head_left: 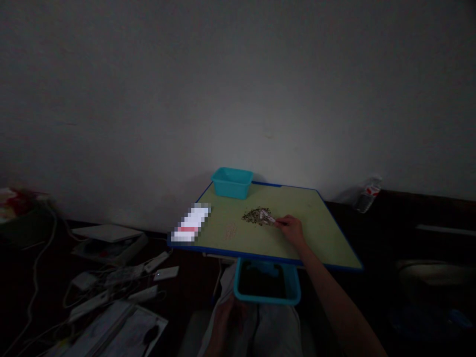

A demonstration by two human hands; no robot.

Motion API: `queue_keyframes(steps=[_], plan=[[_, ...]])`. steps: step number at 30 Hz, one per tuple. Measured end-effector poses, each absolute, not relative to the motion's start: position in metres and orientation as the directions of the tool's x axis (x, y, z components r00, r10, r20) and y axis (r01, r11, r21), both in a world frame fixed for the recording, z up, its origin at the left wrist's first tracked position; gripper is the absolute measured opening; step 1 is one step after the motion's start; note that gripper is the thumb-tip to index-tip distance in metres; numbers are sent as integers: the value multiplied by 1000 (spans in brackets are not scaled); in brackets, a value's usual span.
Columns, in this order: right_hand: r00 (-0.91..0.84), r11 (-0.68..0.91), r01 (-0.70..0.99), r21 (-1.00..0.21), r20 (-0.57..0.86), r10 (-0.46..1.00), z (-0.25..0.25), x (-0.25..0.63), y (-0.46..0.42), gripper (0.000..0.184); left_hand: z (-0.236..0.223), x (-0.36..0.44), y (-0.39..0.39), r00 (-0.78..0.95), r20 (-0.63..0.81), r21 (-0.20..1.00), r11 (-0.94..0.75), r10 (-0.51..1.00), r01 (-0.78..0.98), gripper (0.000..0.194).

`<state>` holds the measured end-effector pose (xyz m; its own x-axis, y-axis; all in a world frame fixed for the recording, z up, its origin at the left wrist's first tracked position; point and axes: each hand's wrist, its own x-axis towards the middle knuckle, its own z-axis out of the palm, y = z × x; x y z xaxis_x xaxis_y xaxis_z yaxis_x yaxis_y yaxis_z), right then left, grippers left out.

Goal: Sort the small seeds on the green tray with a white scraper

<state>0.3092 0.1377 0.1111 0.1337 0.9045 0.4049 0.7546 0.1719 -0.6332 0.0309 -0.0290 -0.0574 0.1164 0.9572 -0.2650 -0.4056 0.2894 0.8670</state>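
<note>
My right hand [289, 228] is over the board [320, 233], its fingers pinched on the end of a shiny pale piece [266, 216]; whether it is plastic or foil I cannot make out. That piece lies against a spread of small dark grains [251, 216]. Left of it, nearer the front edge, is a smaller patch of pale grains [230, 230]. My left hand [231, 315] is low by my lap, just under the left corner of a turquoise basin [267, 300] holding something dark. Shadow hides how its fingers are set.
Another turquoise basin [232, 190] stands at the board's back left. A bright, pixelated phone-like slab [191, 223] lies along the left edge. Chargers and cables [122, 275] clutter the dark surface at left. A clear bottle [369, 195] leans near the wall at right.
</note>
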Motion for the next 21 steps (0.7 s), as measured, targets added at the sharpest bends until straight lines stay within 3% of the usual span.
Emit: queue_keyframes(steps=[21], plan=[[116, 196, 744, -639, 413, 904, 115, 308, 135, 16, -55, 31, -28, 142, -223, 893, 261, 964, -367, 64]])
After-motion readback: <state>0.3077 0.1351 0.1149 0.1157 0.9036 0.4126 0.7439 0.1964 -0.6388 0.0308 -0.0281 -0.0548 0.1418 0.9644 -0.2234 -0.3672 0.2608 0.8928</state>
